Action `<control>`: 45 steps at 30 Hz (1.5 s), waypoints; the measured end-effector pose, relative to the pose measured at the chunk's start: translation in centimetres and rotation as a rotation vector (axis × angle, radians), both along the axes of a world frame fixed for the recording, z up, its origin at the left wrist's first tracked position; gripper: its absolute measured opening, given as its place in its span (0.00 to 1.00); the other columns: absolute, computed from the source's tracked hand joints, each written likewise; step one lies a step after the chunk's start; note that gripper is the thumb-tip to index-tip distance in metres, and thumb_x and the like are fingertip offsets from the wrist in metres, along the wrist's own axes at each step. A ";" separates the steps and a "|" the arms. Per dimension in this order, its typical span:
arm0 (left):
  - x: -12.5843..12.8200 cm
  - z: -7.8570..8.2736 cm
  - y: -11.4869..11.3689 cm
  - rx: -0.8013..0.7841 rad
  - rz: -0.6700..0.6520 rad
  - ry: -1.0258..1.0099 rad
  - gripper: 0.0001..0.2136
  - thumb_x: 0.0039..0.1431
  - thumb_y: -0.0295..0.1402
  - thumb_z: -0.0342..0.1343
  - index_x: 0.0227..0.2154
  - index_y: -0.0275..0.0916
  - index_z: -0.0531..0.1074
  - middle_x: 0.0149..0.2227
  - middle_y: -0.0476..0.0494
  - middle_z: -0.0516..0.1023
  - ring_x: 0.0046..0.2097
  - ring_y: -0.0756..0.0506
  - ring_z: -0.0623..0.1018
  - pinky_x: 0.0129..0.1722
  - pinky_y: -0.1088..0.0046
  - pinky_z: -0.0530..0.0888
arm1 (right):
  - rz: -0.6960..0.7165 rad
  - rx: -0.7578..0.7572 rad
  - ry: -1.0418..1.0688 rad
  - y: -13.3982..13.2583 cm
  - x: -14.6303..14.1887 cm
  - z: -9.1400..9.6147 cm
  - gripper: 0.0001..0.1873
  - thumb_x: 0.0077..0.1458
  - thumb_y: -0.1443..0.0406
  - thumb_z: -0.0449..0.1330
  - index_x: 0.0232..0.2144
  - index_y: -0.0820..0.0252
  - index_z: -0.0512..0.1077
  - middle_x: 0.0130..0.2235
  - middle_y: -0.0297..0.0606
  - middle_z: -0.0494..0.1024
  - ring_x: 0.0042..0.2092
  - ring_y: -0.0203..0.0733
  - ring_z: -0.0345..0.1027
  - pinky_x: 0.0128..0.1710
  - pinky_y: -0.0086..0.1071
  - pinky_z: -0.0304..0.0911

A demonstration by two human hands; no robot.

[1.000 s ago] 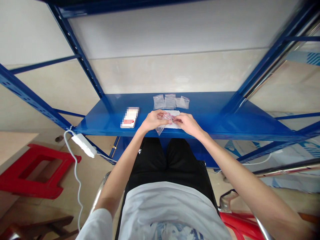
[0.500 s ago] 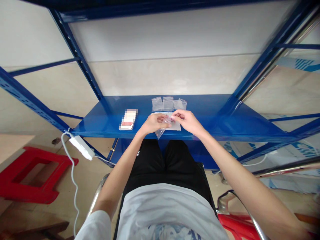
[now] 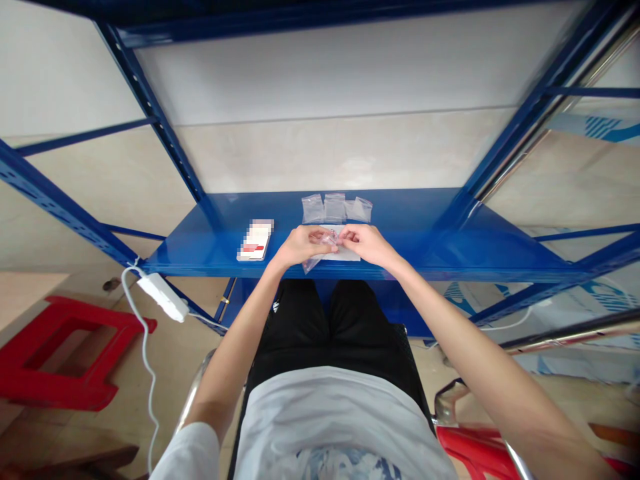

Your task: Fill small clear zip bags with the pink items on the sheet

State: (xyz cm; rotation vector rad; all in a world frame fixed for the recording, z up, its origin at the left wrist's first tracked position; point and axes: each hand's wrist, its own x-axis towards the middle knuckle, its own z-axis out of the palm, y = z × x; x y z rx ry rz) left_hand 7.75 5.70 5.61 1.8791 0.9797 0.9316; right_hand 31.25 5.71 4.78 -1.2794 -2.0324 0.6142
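Observation:
Above the front of the blue shelf [image 3: 420, 233], my left hand [image 3: 301, 245] is closed around a small clear plastic bag [image 3: 313, 263], whose lower corner hangs out below the palm. My right hand [image 3: 367, 243] pinches at the bag's other side, fingertips close to the left ones. Whether anything else sits between the right fingers is too small to tell. A white sheet [image 3: 351, 254] lies under both hands. Just behind it rest several flat clear bags [image 3: 335, 208] in a row.
To the left on the shelf lies a phone [image 3: 256, 240]. A white power strip [image 3: 164, 297] hangs at the shelf's left post, its cord trailing down. A red plastic stool [image 3: 75, 350] stands on the floor at left. Blue uprights frame both sides.
My right hand has moved slightly left and closer to my left hand. The bag's hanging corner has shifted left. The bags behind and the phone stay in place.

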 end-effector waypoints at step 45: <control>0.4 -0.8 -0.1 -0.004 -0.065 -0.087 0.27 0.48 0.48 0.77 0.47 0.35 0.86 0.44 0.37 0.88 0.46 0.39 0.86 0.49 0.66 0.81 | 0.131 -0.028 0.289 -1.3 -1.8 1.5 0.18 0.60 0.49 0.64 0.36 0.58 0.80 0.34 0.39 0.83 0.34 0.45 0.74 0.37 0.37 0.66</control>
